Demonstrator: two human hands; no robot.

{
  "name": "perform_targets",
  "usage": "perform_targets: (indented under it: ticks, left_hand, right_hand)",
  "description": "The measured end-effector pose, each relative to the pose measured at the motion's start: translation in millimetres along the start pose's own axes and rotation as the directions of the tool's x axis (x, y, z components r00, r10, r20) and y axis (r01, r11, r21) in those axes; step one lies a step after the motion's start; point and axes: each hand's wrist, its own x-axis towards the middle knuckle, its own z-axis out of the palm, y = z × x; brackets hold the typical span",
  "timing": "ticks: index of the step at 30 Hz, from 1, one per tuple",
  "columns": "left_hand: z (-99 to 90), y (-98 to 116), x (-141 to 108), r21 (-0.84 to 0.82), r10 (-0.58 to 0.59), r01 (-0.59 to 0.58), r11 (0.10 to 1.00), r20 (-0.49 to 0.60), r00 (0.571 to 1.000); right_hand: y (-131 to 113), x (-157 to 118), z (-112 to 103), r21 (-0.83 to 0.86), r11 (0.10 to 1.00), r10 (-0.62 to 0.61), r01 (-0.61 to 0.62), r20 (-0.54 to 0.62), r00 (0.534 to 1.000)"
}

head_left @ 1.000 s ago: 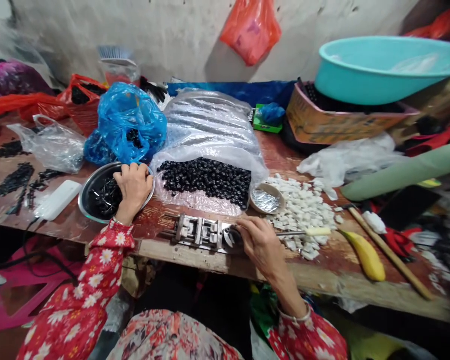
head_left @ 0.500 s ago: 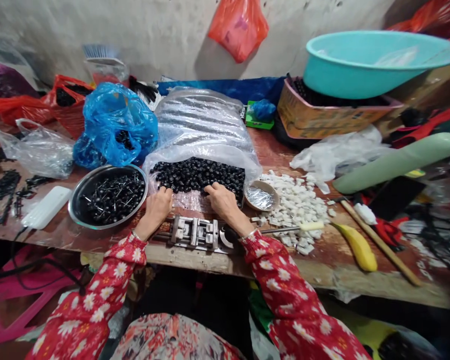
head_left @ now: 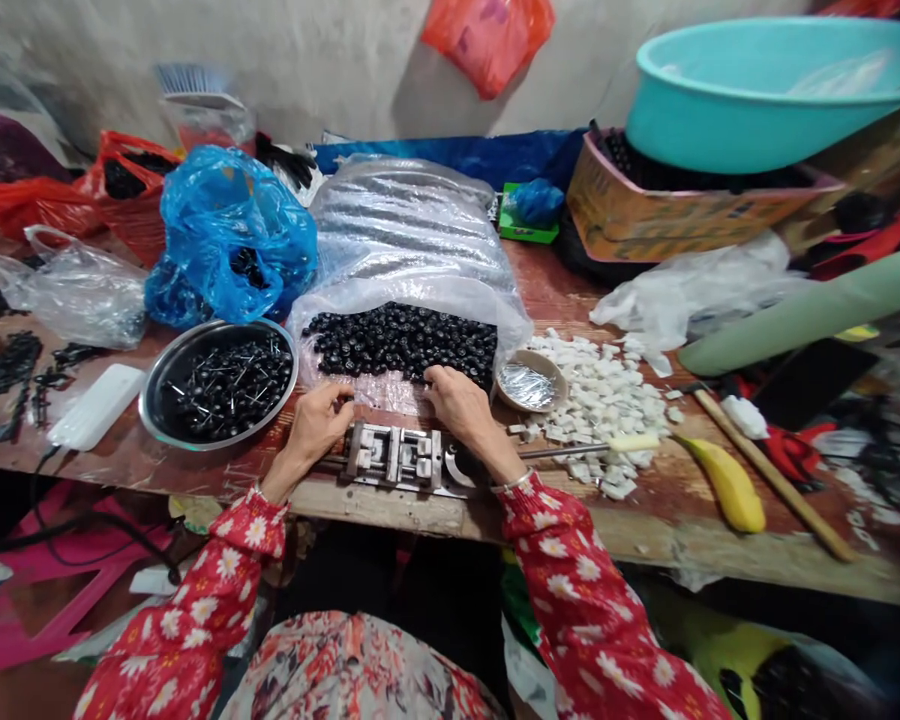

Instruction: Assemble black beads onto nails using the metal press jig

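My left hand (head_left: 317, 430) hovers at the left end of a metal jig (head_left: 396, 458) by the table edge. Its fingers are curled together; whatever they hold is too small to name. At the near edge of a heap of small round black plastic parts (head_left: 397, 338) are the fingertips of my right hand (head_left: 461, 402), pinched, their contents hidden. The heap spills from the mouth of a large clear plastic sack (head_left: 412, 220). To the left, a steel bowl (head_left: 144, 395) holds black parts with metal pins. A small bowl (head_left: 562, 392) of loose pins stands right of the heap.
White plastic pieces (head_left: 607, 400) lie spread at right, with a screwdriver (head_left: 630, 443), a banana (head_left: 724, 485) and a hammer (head_left: 780, 480) beyond. A blue bag (head_left: 232, 220) and white power bank (head_left: 97, 410) are at left. A turquoise basin (head_left: 720, 110) sits on a box behind.
My left hand has drawn back from the heap toward the jig, its fingers curled. My right hand stays at the heap's near edge. The view has shifted slightly.
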Motion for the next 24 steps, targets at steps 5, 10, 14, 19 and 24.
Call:
perform_targets:
  ticks: [5, 10, 14, 19, 24]
  left_hand:
    - [-11.0, 21.6, -15.9, -0.141, -0.049, 0.053, 0.989, 0.029, 0.998]
    - [-14.6, 33.5, -27.9, -0.138, 0.029, -0.023, 0.99, 0.037, 0.999]
    - [-15.4, 37.2, -35.6, -0.132, 0.05, -0.05, 0.99, -0.005, 0.999]
    - [-13.2, 39.3, -40.5, -0.129, 0.054, -0.044, 0.991, 0.074, 0.996]
    - [-11.5, 38.5, -40.8, -0.107, 0.086, -0.075, 0.991, 0.099, 0.991]
  right_hand:
    - [-4.5, 10.4, -2.0, -0.054, 0.998, 0.025, -0.024, 0.025, 0.999]
    - [-4.3, 11.4, -3.7, -0.061, 0.998, 0.036, -0.035, 0.017, 0.999]
    - [-1.2, 3.2, -1.9, 0.018, 0.999, 0.034, -0.033, -0.023, 0.999]
    - [5.0, -4.0, 2.8, 0.121, 0.993, 0.016, -0.007, -0.077, 0.997]
    - [5.1, -0.5, 5.2, 0.087, 0.995, 0.045, -0.045, 0.005, 0.999]
